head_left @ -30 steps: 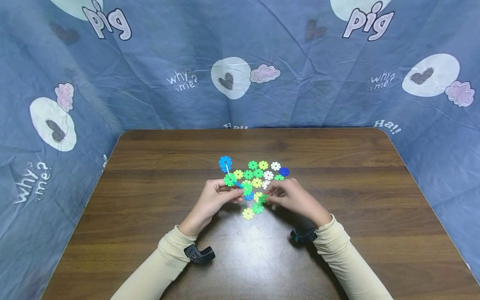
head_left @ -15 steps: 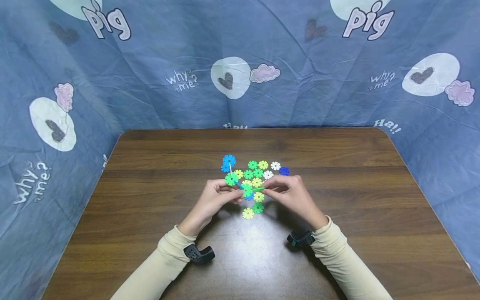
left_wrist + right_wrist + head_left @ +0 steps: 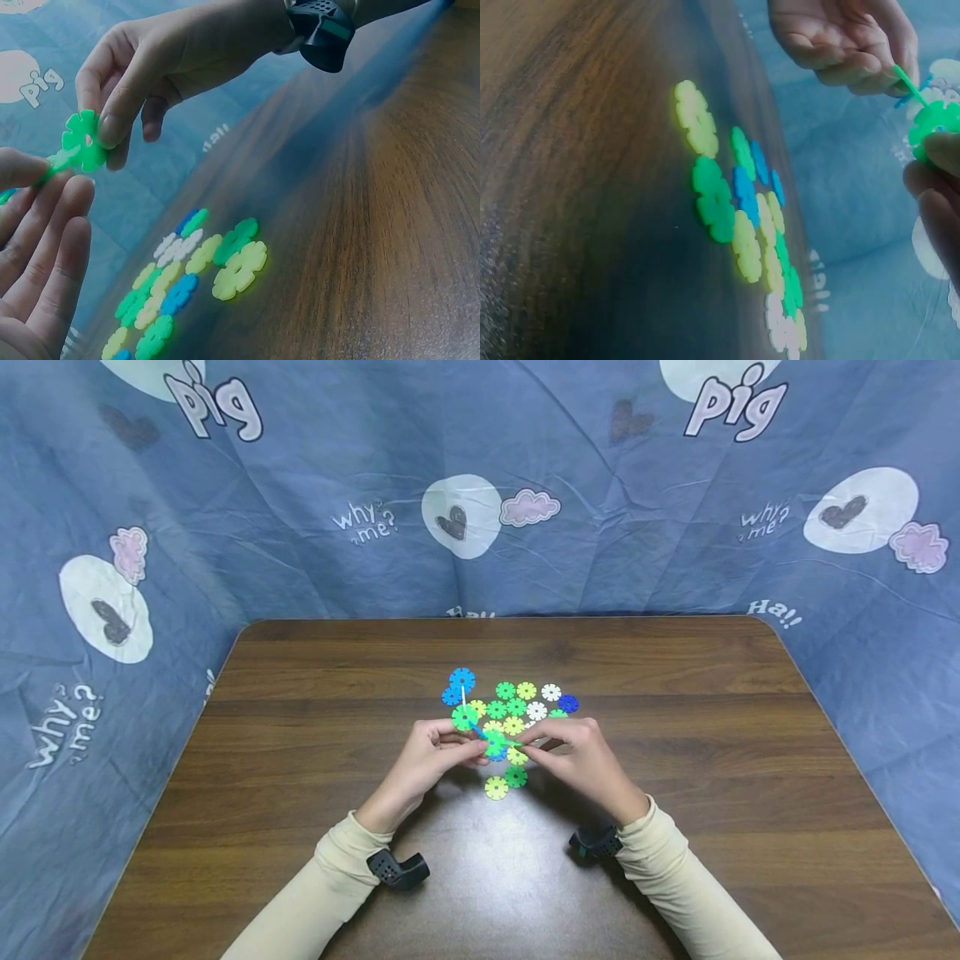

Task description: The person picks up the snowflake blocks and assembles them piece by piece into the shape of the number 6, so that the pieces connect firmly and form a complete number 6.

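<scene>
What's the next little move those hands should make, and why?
I'd probably have the right hand press its green slotted disc into the green disc pinched by the left hand: the discs seem to meet at an angle, their rims show slots, and both are gripped.

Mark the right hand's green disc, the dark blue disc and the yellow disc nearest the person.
Green disc [image 3: 77, 142], left wrist view: face beside hole.
Dark blue disc [image 3: 568, 703], head view: middle.
Yellow disc [image 3: 491, 788], head view: face beside hole.

Blue cloth [image 3: 300, 568] behind wooden table [image 3: 300, 693]
</scene>
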